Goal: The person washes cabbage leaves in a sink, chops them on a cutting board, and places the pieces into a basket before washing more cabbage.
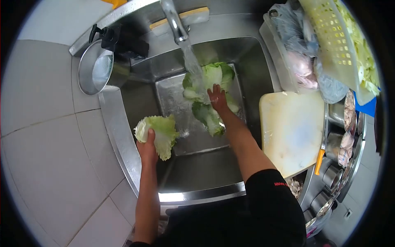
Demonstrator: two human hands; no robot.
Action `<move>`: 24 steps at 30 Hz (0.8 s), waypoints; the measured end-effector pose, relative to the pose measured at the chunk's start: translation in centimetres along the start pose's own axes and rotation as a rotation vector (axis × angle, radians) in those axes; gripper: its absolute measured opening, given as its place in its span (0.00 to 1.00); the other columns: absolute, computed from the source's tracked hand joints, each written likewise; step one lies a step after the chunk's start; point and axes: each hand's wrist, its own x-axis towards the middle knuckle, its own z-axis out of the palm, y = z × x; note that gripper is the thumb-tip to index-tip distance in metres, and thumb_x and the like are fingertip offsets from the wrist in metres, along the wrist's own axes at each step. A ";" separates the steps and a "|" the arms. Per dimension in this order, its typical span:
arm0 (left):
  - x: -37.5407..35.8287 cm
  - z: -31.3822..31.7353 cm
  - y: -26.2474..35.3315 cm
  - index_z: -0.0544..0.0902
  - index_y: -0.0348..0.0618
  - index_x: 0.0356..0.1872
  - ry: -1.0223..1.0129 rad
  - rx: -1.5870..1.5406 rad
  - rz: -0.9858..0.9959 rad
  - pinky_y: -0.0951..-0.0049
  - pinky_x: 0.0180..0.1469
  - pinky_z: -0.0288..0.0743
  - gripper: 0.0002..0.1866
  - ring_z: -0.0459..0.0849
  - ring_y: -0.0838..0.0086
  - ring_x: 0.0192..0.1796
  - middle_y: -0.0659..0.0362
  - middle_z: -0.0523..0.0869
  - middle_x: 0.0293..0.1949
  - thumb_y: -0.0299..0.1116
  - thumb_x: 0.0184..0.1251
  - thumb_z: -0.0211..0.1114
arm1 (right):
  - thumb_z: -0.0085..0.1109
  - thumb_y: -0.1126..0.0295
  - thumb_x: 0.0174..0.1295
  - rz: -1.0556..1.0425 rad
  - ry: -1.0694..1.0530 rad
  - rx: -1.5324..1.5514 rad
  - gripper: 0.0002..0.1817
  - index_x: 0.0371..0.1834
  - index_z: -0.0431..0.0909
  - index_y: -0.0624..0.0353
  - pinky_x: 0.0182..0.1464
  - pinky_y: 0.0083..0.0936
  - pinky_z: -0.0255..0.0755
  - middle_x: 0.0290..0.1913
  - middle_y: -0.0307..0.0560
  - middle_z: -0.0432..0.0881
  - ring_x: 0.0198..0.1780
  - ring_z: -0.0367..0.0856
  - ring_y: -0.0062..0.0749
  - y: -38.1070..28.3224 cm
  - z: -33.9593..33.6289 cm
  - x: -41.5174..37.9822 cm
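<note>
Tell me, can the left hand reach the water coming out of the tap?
Probably yes. The left hand holds a cabbage leaf at the sink's left edge, and nothing stands between it and the water stream. The right hand is already under it.

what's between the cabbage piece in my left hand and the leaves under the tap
Only bare wet steel of the sink floor separates the cabbage piece from the leaves, as the head view shows.
</note>
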 end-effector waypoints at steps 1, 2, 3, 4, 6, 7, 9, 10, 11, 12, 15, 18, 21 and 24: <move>-0.5 -0.4 0.0 0.70 0.36 0.59 -0.004 -0.026 -0.016 0.63 0.55 0.73 0.23 0.78 0.63 0.53 0.52 0.78 0.53 0.33 0.65 0.62 | 0.49 0.71 0.58 0.019 -0.167 0.144 0.14 0.49 0.73 0.54 0.43 0.39 0.74 0.51 0.53 0.74 0.56 0.72 0.46 0.5 0.3 0.4; -1.1 -0.8 0.0 0.70 0.36 0.59 -0.008 -0.053 -0.035 0.63 0.56 0.72 0.23 0.78 0.63 0.53 0.53 0.78 0.53 0.33 0.65 0.62 | 0.50 0.70 0.58 0.037 -0.338 0.285 0.15 0.50 0.72 0.54 0.44 0.38 0.74 0.51 0.54 0.75 0.56 0.72 0.46 0.8 0.2 0.9; -1.4 -1.3 -0.2 0.70 0.36 0.59 -0.003 -0.061 -0.042 0.63 0.56 0.72 0.23 0.78 0.63 0.53 0.53 0.78 0.53 0.33 0.65 0.62 | 0.53 0.70 0.57 0.025 -0.527 0.425 0.17 0.51 0.71 0.55 0.44 0.36 0.73 0.47 0.56 0.77 0.52 0.76 0.46 1.4 0.0 2.3; -0.9 -1.4 -0.3 0.71 0.37 0.59 -0.012 -0.119 -0.059 0.63 0.56 0.72 0.23 0.78 0.63 0.53 0.53 0.78 0.53 0.33 0.65 0.62 | 0.53 0.70 0.57 0.015 -0.516 0.408 0.17 0.51 0.71 0.55 0.44 0.36 0.73 0.47 0.56 0.77 0.52 0.76 0.46 1.7 -1.9 3.4; -0.5 -1.5 -0.3 0.71 0.37 0.58 -0.009 -0.193 -0.065 0.63 0.56 0.72 0.23 0.78 0.64 0.53 0.53 0.79 0.52 0.32 0.64 0.63 | 0.58 0.73 0.54 0.383 -0.598 0.822 0.17 0.48 0.71 0.58 0.45 0.35 0.73 0.42 0.56 0.79 0.47 0.79 0.46 1.1 -7.1 4.6; 0.3 -1.1 0.0 0.72 0.37 0.58 -0.018 -0.170 -0.100 0.64 0.55 0.72 0.22 0.78 0.65 0.53 0.53 0.79 0.52 0.32 0.64 0.63 | 0.58 0.73 0.54 0.360 -0.593 0.820 0.17 0.48 0.71 0.58 0.45 0.35 0.73 0.42 0.56 0.79 0.47 0.79 0.46 0.8 -8.1 4.9; 3.0 0.1 -0.1 0.72 0.38 0.57 -0.040 -0.063 -0.089 0.65 0.54 0.72 0.22 0.79 0.66 0.51 0.54 0.80 0.51 0.32 0.63 0.64 | 0.61 0.74 0.51 0.321 -0.491 1.258 0.19 0.49 0.72 0.59 0.48 0.33 0.71 0.39 0.56 0.80 0.43 0.80 0.44 0.9 -8.8 4.9; 4.7 0.9 -0.3 0.73 0.38 0.57 -0.054 0.022 -0.042 0.66 0.52 0.73 0.22 0.79 0.67 0.51 0.54 0.80 0.50 0.32 0.63 0.64 | 0.61 0.74 0.51 0.302 -0.493 1.254 0.19 0.49 0.72 0.59 0.48 0.33 0.71 0.39 0.56 0.80 0.43 0.80 0.44 0.9 -9.8 5.5; 5.9 2.3 0.2 0.73 0.38 0.56 -0.037 0.087 0.020 0.66 0.51 0.73 0.22 0.79 0.68 0.49 0.54 0.81 0.49 0.33 0.62 0.65 | 0.65 0.72 0.50 0.214 -0.616 1.218 0.22 0.50 0.72 0.61 0.47 0.30 0.72 0.40 0.51 0.81 0.44 0.79 0.37 1.0 -11.3 6.6; 7.1 3.8 0.6 0.74 0.37 0.56 -0.021 0.156 0.081 0.67 0.50 0.73 0.22 0.80 0.68 0.48 0.54 0.81 0.49 0.34 0.61 0.65 | 0.68 0.70 0.49 0.128 -0.734 1.176 0.26 0.52 0.73 0.63 0.46 0.27 0.72 0.41 0.46 0.81 0.44 0.79 0.30 1.1 -12.8 7.7; 9.2 7.5 1.6 0.76 0.37 0.54 -0.125 0.280 0.009 0.61 0.47 0.76 0.20 0.82 0.65 0.45 0.53 0.83 0.45 0.34 0.62 0.65 | 0.70 0.67 0.48 0.248 -0.673 1.462 0.23 0.48 0.77 0.61 0.44 0.26 0.73 0.40 0.43 0.82 0.42 0.80 0.29 0.4 -17.3 9.6; 8.4 10.6 2.7 0.77 0.39 0.52 -0.325 0.396 -0.181 0.64 0.42 0.78 0.22 0.83 0.66 0.38 0.53 0.84 0.40 0.37 0.58 0.69 | 0.73 0.63 0.46 0.456 -0.768 1.483 0.24 0.45 0.79 0.60 0.42 0.25 0.74 0.38 0.42 0.83 0.38 0.80 0.29 -0.2 -21.3 11.8; 9.6 12.6 -2.7 0.78 0.42 0.50 -0.568 -0.182 -0.359 0.64 0.41 0.80 0.21 0.84 0.68 0.38 0.55 0.84 0.40 0.41 0.58 0.69 | 0.73 0.61 0.46 0.602 -0.559 1.389 0.25 0.44 0.78 0.64 0.40 0.26 0.74 0.35 0.42 0.83 0.35 0.81 0.28 -0.7 -23.0 12.3; 7.6 14.5 -0.1 0.75 0.40 0.53 -0.796 -0.657 -0.585 0.64 0.43 0.80 0.21 0.84 0.68 0.42 0.54 0.83 0.44 0.39 0.62 0.65 | 0.73 0.59 0.47 0.572 -0.427 1.165 0.24 0.41 0.78 0.66 0.38 0.26 0.73 0.31 0.43 0.81 0.33 0.78 0.25 -0.3 -20.2 11.9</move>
